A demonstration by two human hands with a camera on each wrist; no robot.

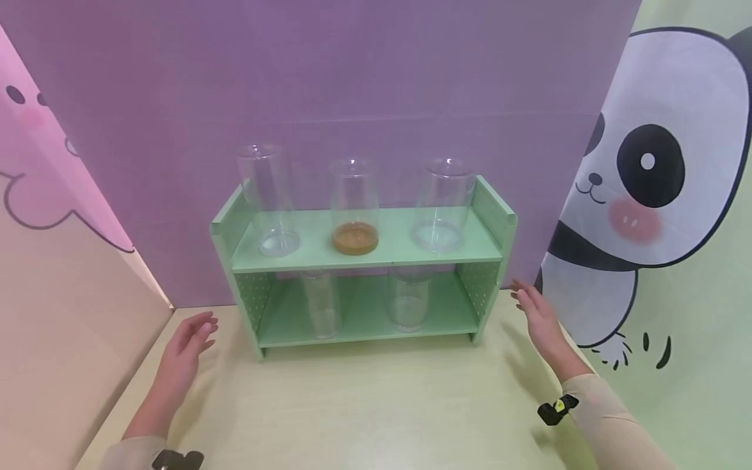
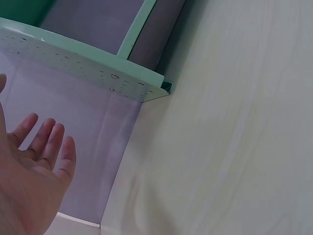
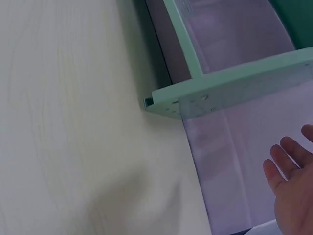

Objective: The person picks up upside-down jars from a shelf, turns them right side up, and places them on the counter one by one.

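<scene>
A green two-tier shelf [image 1: 364, 263] stands at the back of the table. Its top tier bears a tall clear glass [image 1: 269, 196] at left, a glass with brown contents [image 1: 355, 239] in the middle and a wide clear glass [image 1: 442, 205] at right. Below them stand a narrow glass [image 1: 321, 303] and a shorter, wider glass [image 1: 408, 300]. To the left of the shelf my left hand [image 1: 183, 349] is held over the table, fingers relaxed and holding nothing. My right hand [image 1: 540, 324] is on the opposite side, fingers loosely extended, also holding nothing.
The pale table [image 1: 364, 411] stretches in front of the shelf. Behind it rises a purple backdrop [image 1: 364, 65]. A pink cartoon panel [image 1: 47, 163] borders the left side, and a wall with a panda picture [image 1: 664, 170] the right.
</scene>
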